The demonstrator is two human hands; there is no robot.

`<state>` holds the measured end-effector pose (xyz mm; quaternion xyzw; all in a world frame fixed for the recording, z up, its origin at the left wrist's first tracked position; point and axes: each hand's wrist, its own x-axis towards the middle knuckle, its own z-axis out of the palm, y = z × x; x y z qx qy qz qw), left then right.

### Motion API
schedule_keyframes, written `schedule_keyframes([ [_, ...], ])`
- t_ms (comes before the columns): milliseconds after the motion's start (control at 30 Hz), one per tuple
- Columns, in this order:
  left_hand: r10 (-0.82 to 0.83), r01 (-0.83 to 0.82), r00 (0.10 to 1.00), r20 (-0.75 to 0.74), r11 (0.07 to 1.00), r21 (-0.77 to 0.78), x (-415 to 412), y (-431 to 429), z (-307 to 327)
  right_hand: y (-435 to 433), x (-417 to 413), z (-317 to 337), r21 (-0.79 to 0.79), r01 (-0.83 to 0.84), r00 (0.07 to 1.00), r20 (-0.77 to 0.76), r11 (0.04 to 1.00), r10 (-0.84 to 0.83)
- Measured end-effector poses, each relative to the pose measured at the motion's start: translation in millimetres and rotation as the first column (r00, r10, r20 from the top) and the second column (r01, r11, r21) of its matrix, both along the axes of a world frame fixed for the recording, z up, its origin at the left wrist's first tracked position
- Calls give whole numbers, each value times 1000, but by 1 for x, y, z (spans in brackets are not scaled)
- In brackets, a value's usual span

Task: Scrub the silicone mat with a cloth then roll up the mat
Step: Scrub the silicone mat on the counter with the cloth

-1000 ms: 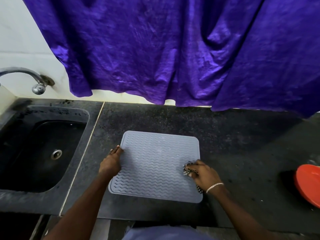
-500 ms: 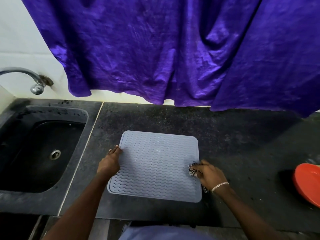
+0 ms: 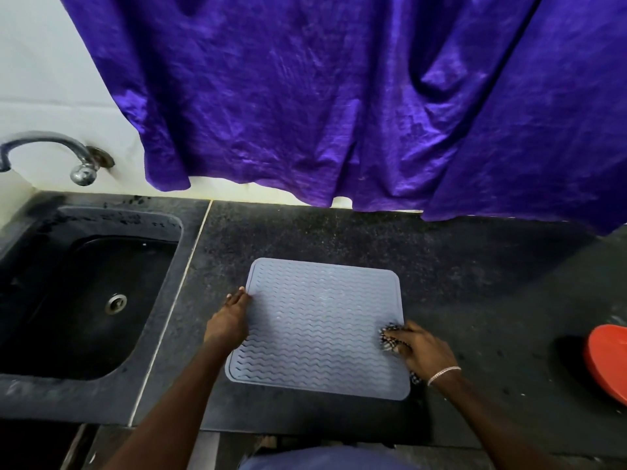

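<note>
Scrubbing grey silicone mat, flat on dark countertop, lower centre of frame. Our left hand presses mat's left edge, fingers fairly straight, likely to stop sliding. Our right hand clutches checked cloth at right edge.

- We find the silicone mat lying flat on the counter, near its front edge.
- To the mat's left we see the sink set into the counter, with the tap on the wall behind it.
- The left hand rests on the mat's left edge; the right hand holds the cloth on its right edge.
- We see a curtain hanging behind the counter and a plate at its far right.
</note>
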<state>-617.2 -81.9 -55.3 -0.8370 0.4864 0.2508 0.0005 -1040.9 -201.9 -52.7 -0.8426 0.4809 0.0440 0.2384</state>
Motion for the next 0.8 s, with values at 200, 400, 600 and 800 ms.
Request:
schedule_keyframes([
  [200,-10,10,1000,-6,1000,2,3,1,0,-2,27,12,22,0,1000,-25,1000,0],
  [400,-37,37,999,-33,999,-15,9,4,1,18,91,4,12,-94,995,47,995,93],
  [600,-56,54,997,-44,998,-43,11,7,3,15,75,-1,18,-86,996,15,996,86],
  [800,-52,49,997,-54,998,-50,9,7,6,2,44,2,14,-53,992,-110,998,54],
])
